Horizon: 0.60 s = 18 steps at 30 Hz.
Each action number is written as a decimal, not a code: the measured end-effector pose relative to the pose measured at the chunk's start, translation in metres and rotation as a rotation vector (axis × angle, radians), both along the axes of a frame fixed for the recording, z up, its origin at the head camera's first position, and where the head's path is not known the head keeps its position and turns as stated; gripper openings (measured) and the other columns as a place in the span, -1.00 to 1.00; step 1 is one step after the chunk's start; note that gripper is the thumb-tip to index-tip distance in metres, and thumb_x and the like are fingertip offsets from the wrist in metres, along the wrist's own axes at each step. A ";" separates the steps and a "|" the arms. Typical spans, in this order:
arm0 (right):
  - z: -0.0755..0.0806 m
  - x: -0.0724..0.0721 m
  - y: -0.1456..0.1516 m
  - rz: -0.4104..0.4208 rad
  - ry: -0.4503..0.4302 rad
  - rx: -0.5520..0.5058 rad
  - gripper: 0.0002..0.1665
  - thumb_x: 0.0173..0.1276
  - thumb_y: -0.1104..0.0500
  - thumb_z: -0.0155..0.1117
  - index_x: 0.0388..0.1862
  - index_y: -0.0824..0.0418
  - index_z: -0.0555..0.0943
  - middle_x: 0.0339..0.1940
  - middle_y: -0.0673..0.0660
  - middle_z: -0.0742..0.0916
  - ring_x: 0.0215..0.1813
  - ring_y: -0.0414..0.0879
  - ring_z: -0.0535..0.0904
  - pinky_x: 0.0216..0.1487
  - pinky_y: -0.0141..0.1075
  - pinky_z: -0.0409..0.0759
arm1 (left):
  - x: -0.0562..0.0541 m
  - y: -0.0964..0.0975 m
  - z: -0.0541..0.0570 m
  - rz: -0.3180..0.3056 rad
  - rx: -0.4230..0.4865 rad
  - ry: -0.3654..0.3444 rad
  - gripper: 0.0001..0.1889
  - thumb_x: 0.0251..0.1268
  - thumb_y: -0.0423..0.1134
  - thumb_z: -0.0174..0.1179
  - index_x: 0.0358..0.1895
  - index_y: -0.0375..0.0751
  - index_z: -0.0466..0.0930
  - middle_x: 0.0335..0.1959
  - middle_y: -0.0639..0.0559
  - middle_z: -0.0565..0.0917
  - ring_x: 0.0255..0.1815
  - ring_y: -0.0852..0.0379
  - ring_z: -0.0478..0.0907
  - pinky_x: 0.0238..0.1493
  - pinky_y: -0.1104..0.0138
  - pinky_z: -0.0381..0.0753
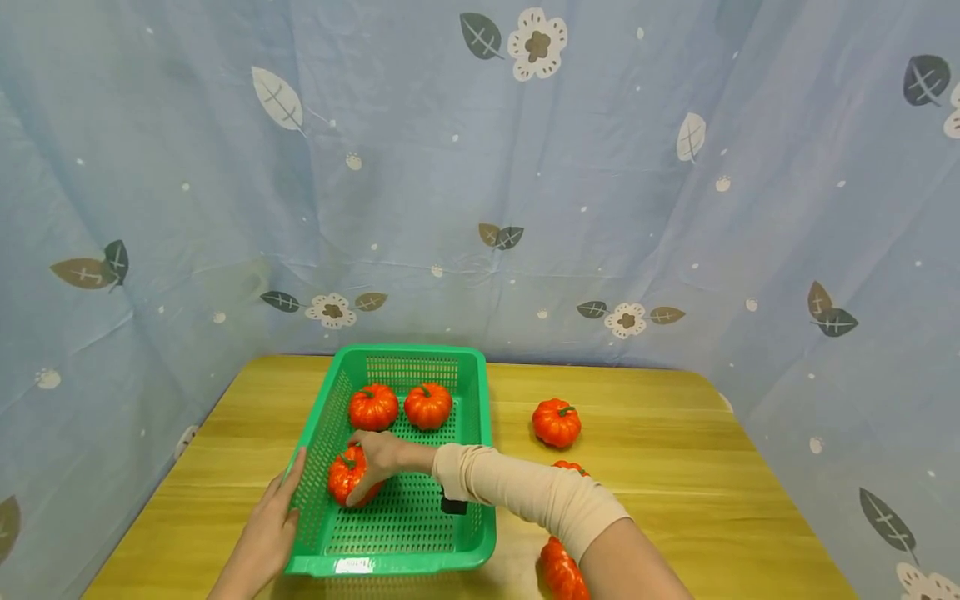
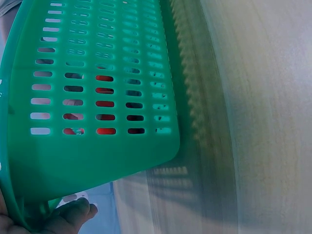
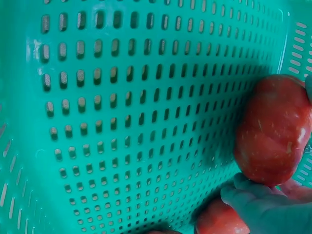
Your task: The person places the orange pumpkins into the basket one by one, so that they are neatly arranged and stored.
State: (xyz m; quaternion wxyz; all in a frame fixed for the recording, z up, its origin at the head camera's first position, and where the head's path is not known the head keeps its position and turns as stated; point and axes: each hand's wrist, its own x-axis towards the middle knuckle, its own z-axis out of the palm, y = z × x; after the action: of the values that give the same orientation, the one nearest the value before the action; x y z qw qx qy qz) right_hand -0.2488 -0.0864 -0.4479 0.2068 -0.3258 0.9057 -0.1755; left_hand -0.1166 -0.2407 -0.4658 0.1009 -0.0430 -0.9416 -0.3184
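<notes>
– Nearest the camera: bare stretch of right forearm (image 1: 637, 567), then a cream sleeve (image 1: 525, 492), slanting up and leftward from the lower right. Leading where?

– Over the right wall of a green basket (image 1: 408, 563), to a right hand (image 1: 378, 457) bent down onto a held pumpkin (image 1: 347, 477). Fingers over the far side, thumb along the near side, grip spread fairly wide and holding

– How far along, at a guess?

– About halfway, by count alone. Inside the basket: the held pumpkin, near the left wall, plus a back left pumpkin (image 1: 372, 407) and a back right pumpkin (image 1: 428, 407), close together towards the far end

– And outside?

– Three, on the bench (image 1: 712, 483) to the basket's right: a far pumpkin (image 1: 557, 422), in plain sight; a middle pumpkin (image 1: 573, 467), mostly hidden behind the sleeve; a near pumpkin (image 1: 564, 573), partly covered by the arm

– Held one fully set down?

– Cannot tell; no clear sight of the underside. Not let go, at any rate, so best counted as unfinished

– Other side?

– Left hand (image 1: 270, 525) in from the lower left, beside the basket's left rim towards the front corner. Index finger stretched along the rim in the head view, rim seemingly pinched between thumb and fingers in the left wrist view. Probably steadying
</notes>
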 end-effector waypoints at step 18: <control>0.010 0.005 -0.008 0.060 -0.015 -0.017 0.05 -0.03 0.06 0.59 0.44 0.09 0.28 0.15 -0.06 0.63 -0.02 -0.31 0.57 -0.15 -0.59 0.51 | -0.002 -0.002 0.002 -0.015 0.003 -0.032 -0.13 0.15 -0.68 -0.06 0.52 -0.31 -0.25 0.27 -0.67 0.15 0.16 -0.64 0.24 0.06 -0.36 0.35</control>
State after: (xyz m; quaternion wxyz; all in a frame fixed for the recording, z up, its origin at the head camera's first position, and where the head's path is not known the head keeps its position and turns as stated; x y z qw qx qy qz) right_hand -0.2440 -0.0948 -0.4376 0.2161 -0.3532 0.8924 -0.1793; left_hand -0.1183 -0.2428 -0.4639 0.0836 -0.0447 -0.9422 -0.3213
